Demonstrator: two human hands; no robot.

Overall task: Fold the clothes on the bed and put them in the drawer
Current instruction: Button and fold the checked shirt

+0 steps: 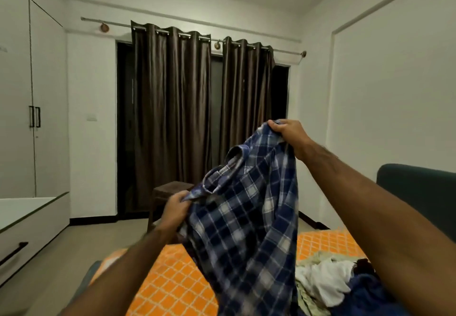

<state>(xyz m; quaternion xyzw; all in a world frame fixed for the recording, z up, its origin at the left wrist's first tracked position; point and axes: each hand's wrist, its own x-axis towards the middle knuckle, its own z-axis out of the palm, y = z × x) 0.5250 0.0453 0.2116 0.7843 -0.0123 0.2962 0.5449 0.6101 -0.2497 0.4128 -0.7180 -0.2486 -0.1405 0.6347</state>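
Observation:
A blue and white checked shirt (pixel 249 222) hangs in the air over the bed (pixel 170 288), which has an orange patterned sheet. My right hand (pixel 287 133) grips the shirt's top edge high up. Lower and to the left, my left hand (pixel 176 208) pinches the fabric near the collar. A pile of unfolded clothes (pixel 333 283), white, pale green and dark blue, lies on the bed at the right, partly hidden by my right arm. A white drawer unit (pixel 22 236) with a dark handle stands at the left, its drawer closed.
A white wardrobe (pixel 27 98) fills the left wall. Brown curtains (pixel 172 108) cover the far window, with a small wooden stool (pixel 167 192) in front. A dark teal headboard (pixel 419 187) stands at the right. Bare floor lies between the bed and the drawer unit.

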